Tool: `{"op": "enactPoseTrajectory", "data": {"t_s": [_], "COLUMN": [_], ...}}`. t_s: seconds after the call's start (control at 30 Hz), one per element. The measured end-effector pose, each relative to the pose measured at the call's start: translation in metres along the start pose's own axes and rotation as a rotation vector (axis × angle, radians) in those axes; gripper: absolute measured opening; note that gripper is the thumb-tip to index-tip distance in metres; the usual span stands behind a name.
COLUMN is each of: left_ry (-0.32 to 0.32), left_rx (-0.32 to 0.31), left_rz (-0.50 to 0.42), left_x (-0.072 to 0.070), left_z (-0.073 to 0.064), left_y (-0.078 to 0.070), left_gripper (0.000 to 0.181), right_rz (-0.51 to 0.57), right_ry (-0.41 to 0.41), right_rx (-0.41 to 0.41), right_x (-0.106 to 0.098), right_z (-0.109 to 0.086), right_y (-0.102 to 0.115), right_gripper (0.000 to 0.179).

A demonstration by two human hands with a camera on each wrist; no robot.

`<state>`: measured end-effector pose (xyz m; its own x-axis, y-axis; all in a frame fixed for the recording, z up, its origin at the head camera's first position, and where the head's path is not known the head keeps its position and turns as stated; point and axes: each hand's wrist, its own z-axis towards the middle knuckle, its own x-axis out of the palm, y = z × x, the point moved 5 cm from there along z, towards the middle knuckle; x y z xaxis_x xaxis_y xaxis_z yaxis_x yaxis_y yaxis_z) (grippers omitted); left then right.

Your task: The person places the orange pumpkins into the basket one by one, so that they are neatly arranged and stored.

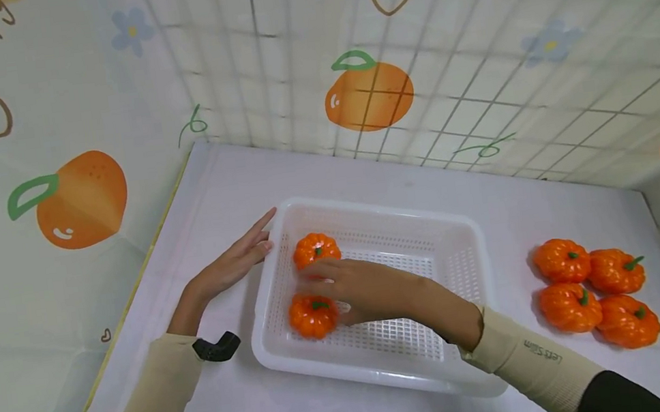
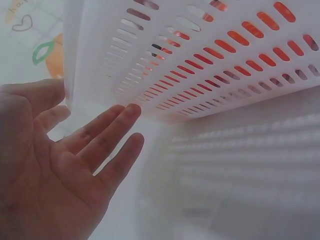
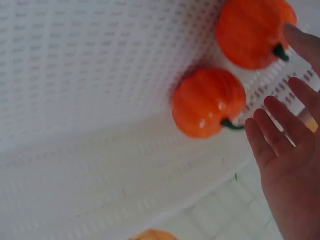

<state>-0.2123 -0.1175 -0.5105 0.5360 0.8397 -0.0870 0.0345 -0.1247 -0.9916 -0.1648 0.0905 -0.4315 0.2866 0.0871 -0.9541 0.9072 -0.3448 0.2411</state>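
Note:
A white perforated plastic basket (image 1: 382, 377) holds two small orange pumpkins at its left end. The farther pumpkin (image 1: 313, 246) and the nearer pumpkin (image 1: 311, 318) have green stems. Over the basket, between and slightly right of them, is my right hand (image 1: 365, 287), fingers spread loosely. In the right wrist view its palm (image 3: 295, 165) shows nothing held, close to a pumpkin's stem (image 3: 232, 125). My left hand (image 1: 237, 264) is at the basket's left side, fingers extended along the rim. The left wrist view shows its thumb side against the basket wall (image 2: 165, 30).
Several more orange pumpkins (image 1: 571, 307) stand grouped on the white table (image 1: 414, 185), right of the basket. A wire grid (image 1: 477, 98) behind a fruit-printed sheet rises at the back. Another printed sheet (image 1: 0, 288) hangs at the left.

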Motion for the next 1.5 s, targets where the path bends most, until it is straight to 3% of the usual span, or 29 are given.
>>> {"op": "enactPoseTrajectory", "data": {"t_s": [0.3,0.6,1.1,1.27,1.5], "left_ry": [0.003,0.0,-0.019,-0.012,-0.009], "left_rx": [0.002,-0.006,-0.024,-0.018,-0.017], "left_rz": [-0.011,-0.007,0.015,0.005,0.003], "left_x": [-0.001,0.0,0.001,0.002,0.001], "left_z": [0.001,0.001,0.0,0.0,0.0], "left_y": [0.001,0.0,0.0,0.001,0.002], "left_gripper": [0.061,0.062,0.061,0.062,0.062], "right_rz": [-0.001,-0.022,-0.141,-0.165,-0.071], "right_ry": [-0.077,-0.168,-0.434,-0.498,-0.485], "right_rx": [0.088,0.256,0.444,0.591,0.868], "right_x": [-0.031,-0.055,-0.073,-0.073,-0.058], "right_z": [-0.025,-0.065,-0.137,-0.167,-0.217], "right_y": [-0.024,-0.051,-0.089,-0.109,-0.136], "right_gripper": [0.071,0.07,0.059,0.056,0.055]}}
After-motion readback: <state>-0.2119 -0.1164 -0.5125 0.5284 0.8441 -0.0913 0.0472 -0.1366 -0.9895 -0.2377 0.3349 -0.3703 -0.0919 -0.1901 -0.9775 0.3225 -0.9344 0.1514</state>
